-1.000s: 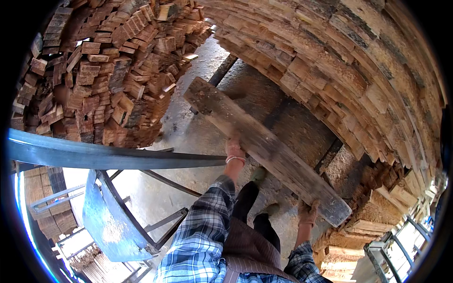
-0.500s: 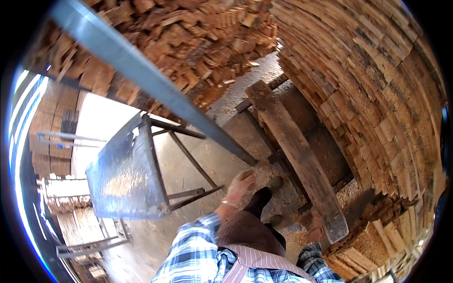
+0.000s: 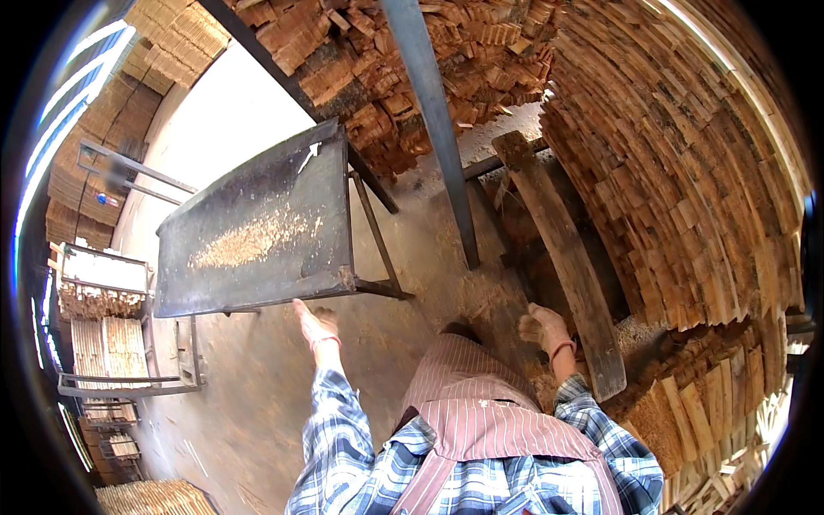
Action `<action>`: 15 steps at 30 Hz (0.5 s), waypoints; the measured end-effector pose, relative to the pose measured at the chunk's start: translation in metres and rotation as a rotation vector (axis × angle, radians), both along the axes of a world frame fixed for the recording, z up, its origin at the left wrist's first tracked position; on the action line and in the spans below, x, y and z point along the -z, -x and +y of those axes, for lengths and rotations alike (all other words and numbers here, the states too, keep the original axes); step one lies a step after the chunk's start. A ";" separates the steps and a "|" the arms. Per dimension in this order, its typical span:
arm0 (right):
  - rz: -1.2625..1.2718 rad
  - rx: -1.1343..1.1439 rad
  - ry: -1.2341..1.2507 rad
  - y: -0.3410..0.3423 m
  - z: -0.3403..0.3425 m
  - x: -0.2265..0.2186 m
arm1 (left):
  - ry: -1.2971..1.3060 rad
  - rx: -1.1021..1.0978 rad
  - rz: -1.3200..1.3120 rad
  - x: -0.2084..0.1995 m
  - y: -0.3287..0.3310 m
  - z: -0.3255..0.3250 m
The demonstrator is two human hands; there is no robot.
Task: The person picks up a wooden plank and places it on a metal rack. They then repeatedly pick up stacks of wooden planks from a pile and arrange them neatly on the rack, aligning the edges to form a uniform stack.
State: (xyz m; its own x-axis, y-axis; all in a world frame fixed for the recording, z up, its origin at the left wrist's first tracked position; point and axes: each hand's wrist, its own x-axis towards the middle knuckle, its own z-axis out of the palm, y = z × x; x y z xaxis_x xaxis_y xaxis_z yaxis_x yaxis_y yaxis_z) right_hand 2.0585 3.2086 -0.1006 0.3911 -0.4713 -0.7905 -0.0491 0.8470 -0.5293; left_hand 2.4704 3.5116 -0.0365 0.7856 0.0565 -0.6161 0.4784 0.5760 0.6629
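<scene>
My left hand [image 3: 318,325] is held out near the close edge of a dark metal table [image 3: 275,197], with fingers stretched loosely and nothing in them. A scatter of pale wood shavings [image 3: 253,240] lies on the table top. My right hand [image 3: 546,329] hangs beside a long worn wooden plank [image 3: 562,249], its fingers loosely bent and apart, holding nothing visible. The plank rests across a dark low frame. Both my sleeves are blue plaid, and a striped apron [image 3: 506,433] covers my front.
A metal post [image 3: 438,120] stands ahead between the table and the plank. Stacked wood pieces [image 3: 687,180] form a high wall on the right. A heap of wood blocks [image 3: 378,77] lies beyond the post. Metal racks [image 3: 129,386] stand at the left.
My left hand has moved left toward the table edge. My right hand has come up and forward beside the plank. The view has shifted, bringing more of the table top into sight.
</scene>
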 end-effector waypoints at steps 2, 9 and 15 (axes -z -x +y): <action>-0.082 -0.131 -0.025 -0.021 0.015 -0.010 | -0.179 0.000 0.000 0.002 -0.025 0.005; -0.280 -0.376 -0.054 -0.160 0.064 -0.028 | -0.016 0.003 -0.145 -0.014 -0.049 -0.003; -0.210 -0.431 0.109 -0.341 0.069 -0.054 | -0.039 -0.034 -0.200 -0.014 -0.054 -0.007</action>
